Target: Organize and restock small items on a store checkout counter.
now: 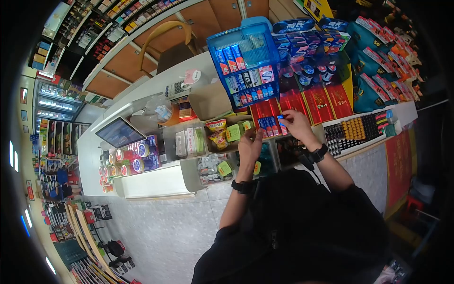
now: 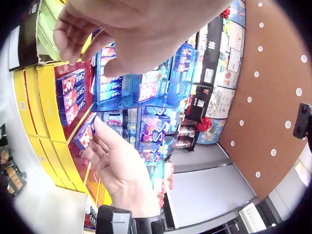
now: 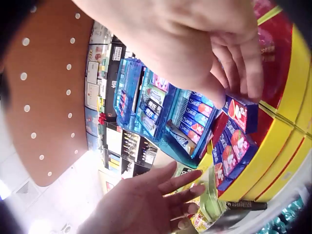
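The right hand (image 1: 297, 126) pinches a blue gum pack (image 1: 282, 125) between thumb and fingers, at the right end of a short row of gum packs (image 1: 268, 127). That row lies side by side along the near edge of the red-topped boxes (image 1: 261, 110), just in front of the blue plastic rack (image 1: 257, 52). The left hand (image 1: 250, 146) hovers near the row's other end, its grip half hidden from the head camera; the right wrist view shows its fingers spread and empty. The left wrist view bares the yellow box sides, which drop away right under the row, and shows the pinched pack tilted, slightly apart from its neighbours. From the right wrist it looks nearly level with the row, and whether it touches the next pack cannot be told. Only the wrist views take in the brown ceiling panel (image 2: 273, 73) with round white lights, while the head view alone shows the pale floor (image 1: 161, 227) before the counter. Between row and rack runs a narrow strip of red lid; more bare lid stretches to the right of the pinched pack. On the left, snack bags (image 1: 217, 125) crowd close to the left hand.
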`<state>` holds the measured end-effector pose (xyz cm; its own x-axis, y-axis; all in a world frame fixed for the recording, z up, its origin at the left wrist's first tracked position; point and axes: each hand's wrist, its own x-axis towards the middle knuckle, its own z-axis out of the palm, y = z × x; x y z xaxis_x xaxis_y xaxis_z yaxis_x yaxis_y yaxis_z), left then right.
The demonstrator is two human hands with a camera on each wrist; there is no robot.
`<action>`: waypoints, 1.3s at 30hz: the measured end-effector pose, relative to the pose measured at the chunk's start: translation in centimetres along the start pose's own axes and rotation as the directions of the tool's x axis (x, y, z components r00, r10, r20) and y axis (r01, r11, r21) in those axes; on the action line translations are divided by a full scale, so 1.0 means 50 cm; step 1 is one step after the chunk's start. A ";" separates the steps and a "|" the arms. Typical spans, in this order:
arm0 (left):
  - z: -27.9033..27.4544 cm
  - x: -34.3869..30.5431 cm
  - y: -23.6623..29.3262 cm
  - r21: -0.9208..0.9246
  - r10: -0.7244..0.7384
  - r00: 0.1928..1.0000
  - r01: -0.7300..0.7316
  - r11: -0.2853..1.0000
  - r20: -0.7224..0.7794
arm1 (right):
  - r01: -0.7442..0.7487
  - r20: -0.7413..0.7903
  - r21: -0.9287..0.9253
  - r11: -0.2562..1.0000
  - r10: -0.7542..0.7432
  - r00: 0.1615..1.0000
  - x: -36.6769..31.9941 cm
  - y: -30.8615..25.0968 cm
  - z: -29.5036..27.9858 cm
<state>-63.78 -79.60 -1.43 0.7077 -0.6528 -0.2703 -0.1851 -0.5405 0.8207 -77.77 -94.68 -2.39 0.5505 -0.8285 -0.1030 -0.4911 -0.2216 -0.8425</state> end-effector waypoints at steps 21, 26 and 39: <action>-0.040 0.027 0.075 -0.586 0.007 0.987 0.090 0.805 0.160 | 0.527 -0.227 -0.116 0.842 -0.539 0.811 0.062 -0.302 -0.015; -0.072 0.072 0.170 -0.794 0.130 0.973 0.073 0.604 0.188 | 0.562 -0.200 -0.290 0.774 -0.624 0.755 0.163 -0.380 -0.018; -0.087 0.107 0.156 -0.823 0.127 0.965 0.123 0.555 0.230 | 0.564 -0.309 0.133 0.815 -0.507 0.805 0.169 -0.348 -0.027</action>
<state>-58.46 -84.99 5.71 0.5027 -0.8206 -0.2719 0.5449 0.0566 0.8366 -65.48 -98.52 12.09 0.4836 -0.7133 0.5073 0.0005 -0.5794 -0.8151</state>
